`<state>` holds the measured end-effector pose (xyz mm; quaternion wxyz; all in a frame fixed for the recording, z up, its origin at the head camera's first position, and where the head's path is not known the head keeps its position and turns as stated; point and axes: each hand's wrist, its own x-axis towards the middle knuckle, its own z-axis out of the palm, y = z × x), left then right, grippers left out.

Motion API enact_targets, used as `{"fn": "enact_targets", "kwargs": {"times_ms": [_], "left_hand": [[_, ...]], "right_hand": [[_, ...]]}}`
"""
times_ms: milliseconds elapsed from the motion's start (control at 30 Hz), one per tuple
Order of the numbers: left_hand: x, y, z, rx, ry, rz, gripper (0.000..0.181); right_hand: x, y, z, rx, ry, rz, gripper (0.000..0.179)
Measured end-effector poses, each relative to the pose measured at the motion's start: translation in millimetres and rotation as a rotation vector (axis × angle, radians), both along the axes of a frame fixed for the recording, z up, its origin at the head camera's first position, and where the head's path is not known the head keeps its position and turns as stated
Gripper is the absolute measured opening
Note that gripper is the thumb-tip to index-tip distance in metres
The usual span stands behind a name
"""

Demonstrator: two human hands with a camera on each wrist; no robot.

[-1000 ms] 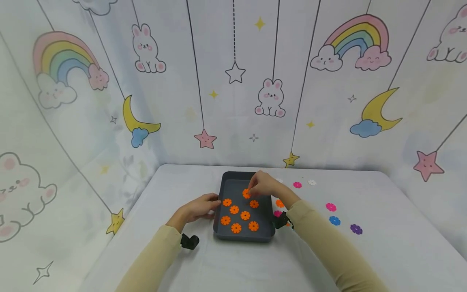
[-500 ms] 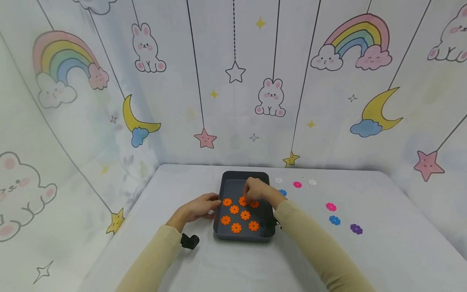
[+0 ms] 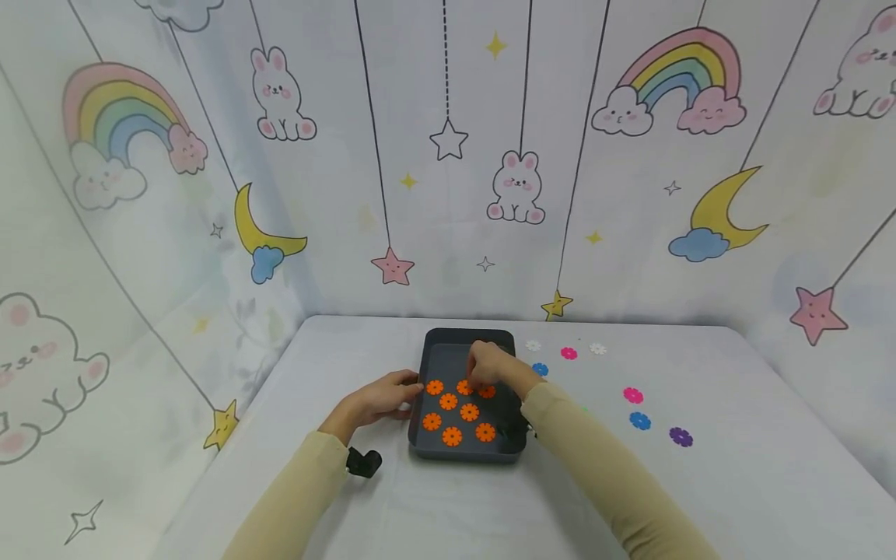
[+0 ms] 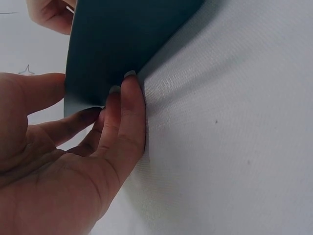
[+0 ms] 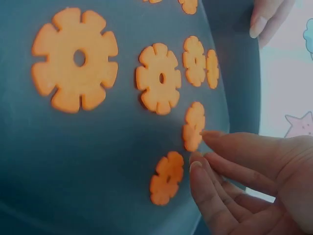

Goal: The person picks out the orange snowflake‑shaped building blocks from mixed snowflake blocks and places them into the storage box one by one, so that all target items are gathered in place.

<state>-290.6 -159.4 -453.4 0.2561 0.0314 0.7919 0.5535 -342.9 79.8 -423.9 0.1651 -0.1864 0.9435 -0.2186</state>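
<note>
A dark grey tray [image 3: 521, 455] stands on the white table and holds several orange flower-shaped discs [image 3: 452, 436]. My left hand [image 3: 379, 397] holds the tray's left side. In the left wrist view its thumb [image 4: 46, 90] meets the rim and its fingers [image 4: 132, 117] lie against the outer wall. My right hand [image 3: 490, 364] reaches into the tray over the upper discs. Seen from the right wrist, its thumb tip touches the edge of one orange disc [image 5: 194, 122] lying on the tray floor. A gap shows between thumb and index finger. Another orange disc [image 5: 167, 177] lies beside the fingertips.
Right of the tray lie loose flower discs: pink [image 3: 633, 395], blue [image 3: 640, 421], purple [image 3: 680, 437] and white [image 3: 598, 349]. More lie partly behind the right forearm. A patterned cloth [image 3: 455, 233] hangs behind the table. Each sleeve cuff has a dark wrist camera [image 3: 365, 463].
My right hand has moved left and nearer within the tray, and the orange disc at its fingertips now lies on the tray floor. My left hand has stayed at the tray's side.
</note>
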Motion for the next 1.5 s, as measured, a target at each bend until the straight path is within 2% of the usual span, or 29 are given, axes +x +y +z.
{"fn": "enact_targets", "kwargs": {"times_ms": [233,367,500,633,800,1000,1233,1500], "left_hand": [[-1.3,-1.4,-2.8,0.005,0.000,-0.009,0.053],[-1.7,-1.8,-3.3,0.007,0.009,-0.017,0.052],[-1.8,-1.5,-3.7,0.006,0.013,-0.020,0.052],[-2.0,-2.4,-4.5,0.005,0.016,-0.017,0.052],[-3.1,-2.9,-5.7,0.010,0.017,-0.022,0.051],[-4.1,-2.3,-5.1,0.006,0.015,-0.030,0.051],[-3.5,-2.3,-4.6,0.008,0.024,-0.035,0.052],[-3.4,-1.8,-4.3,0.002,0.020,-0.031,0.052]], "right_hand": [[9.7,21,17.5,-0.066,0.023,0.027,0.019],[17.3,44,28.7,-0.128,0.084,0.062,0.031],[26.6,71,34.7,-0.196,0.119,0.053,0.030],[33.8,97,34.8,-0.215,0.153,0.027,0.029],[45.2,126,25.4,-0.203,0.172,0.014,0.029],[62.8,149,7.9,-0.194,0.149,0.002,0.027],[76.3,158,-12.9,-0.204,0.113,0.004,0.025],[81.9,158,-31.0,-0.199,0.080,-0.017,0.025]]}}
